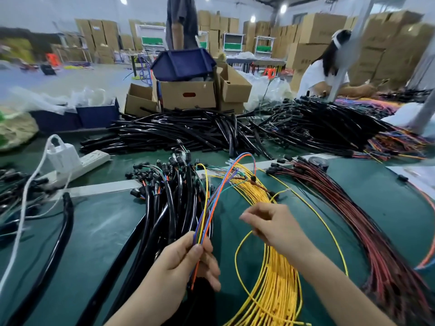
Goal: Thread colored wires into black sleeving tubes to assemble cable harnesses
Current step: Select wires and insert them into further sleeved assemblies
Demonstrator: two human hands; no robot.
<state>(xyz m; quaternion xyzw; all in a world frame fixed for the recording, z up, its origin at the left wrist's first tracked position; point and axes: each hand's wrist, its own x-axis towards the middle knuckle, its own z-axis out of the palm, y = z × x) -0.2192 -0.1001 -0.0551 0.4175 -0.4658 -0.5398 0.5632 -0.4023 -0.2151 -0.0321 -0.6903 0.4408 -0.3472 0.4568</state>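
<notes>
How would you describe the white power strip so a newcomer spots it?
On the green worktable, find the big heap of black sleeving tubes. Near its left end, closer to the camera, lies the long white plastic power strip with a boxy white adapter plugged in. It alone is a white bar among dark cables.

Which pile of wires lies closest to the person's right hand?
The yellow bundle, directly beneath the right hand; the red-and-black bundle lies farther right, the black-sleeved pile left.
</notes>
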